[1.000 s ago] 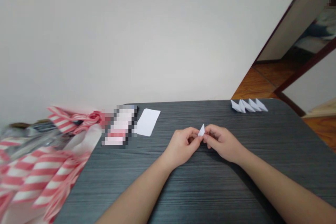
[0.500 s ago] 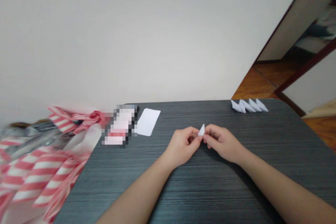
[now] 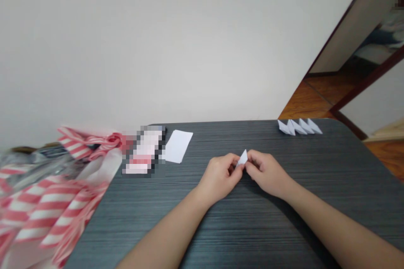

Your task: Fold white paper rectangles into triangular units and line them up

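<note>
A small piece of folded white paper (image 3: 243, 158) stands up between my hands, its pointed tip upward. My left hand (image 3: 222, 175) pinches it between thumb and fingers from the left. From the right, my right hand (image 3: 265, 172) closes thumb and fingers on its right edge. The lower part of the paper is hidden by my fingertips. Both hands are just above the dark wood-grain table (image 3: 221, 235).
White paper sheets (image 3: 178, 146) lie at the back left, beside a blurred-out phone-like device (image 3: 144, 150). Several folded white paper pieces (image 3: 299, 127) sit in a row at the back right. Red-and-white striped cloth (image 3: 53, 206) is heaped left of the table. A wall (image 3: 189, 50) rises behind.
My fingers have shifted slightly around the folded paper, and more of it shows now. The right fingers are drawn closer together. Everything else on the table is unmoved.
</note>
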Available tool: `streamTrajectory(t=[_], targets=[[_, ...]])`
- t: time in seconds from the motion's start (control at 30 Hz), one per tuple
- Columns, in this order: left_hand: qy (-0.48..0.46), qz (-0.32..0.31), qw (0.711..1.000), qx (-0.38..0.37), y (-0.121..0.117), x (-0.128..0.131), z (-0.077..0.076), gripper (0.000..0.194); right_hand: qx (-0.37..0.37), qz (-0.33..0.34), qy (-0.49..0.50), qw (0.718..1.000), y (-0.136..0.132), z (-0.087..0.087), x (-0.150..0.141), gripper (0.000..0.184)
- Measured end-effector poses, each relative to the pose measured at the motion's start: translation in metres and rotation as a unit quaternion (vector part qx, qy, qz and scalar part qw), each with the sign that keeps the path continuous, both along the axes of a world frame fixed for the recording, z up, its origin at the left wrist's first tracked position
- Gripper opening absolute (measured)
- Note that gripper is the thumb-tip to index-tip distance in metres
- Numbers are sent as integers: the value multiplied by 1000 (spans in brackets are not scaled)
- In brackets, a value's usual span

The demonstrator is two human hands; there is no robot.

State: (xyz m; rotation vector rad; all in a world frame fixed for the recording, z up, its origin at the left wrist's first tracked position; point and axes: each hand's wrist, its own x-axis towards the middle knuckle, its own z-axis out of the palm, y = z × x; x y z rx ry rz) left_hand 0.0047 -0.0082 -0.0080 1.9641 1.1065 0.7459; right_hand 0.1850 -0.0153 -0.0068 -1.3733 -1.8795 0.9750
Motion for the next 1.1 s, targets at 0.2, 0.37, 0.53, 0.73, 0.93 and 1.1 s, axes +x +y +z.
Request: streamTrajectory(t=[0.2, 0.37, 0.53, 0.73, 0.93, 1.1], targets=[[22, 23, 999, 29, -1, 1, -1, 18, 36, -22, -38, 998, 0, -1, -1, 17], [41, -1, 998, 46, -1, 0, 0, 22, 16, 5, -17, 1000, 0, 0, 1, 17], [49, 0, 997, 51, -1, -1, -1, 21, 24, 19, -6, 1000, 1, -3, 1, 13], [44, -15, 998, 45, 1, -1, 1, 22, 20, -7, -8, 1000, 1, -4, 2, 15], [58, -13, 997, 48, -1, 1, 2, 17, 19, -4, -3, 1000, 1, -2, 0, 14], [57, 10, 997, 54, -2, 4, -1, 16, 22, -19, -16, 999, 0, 0, -2, 13]])
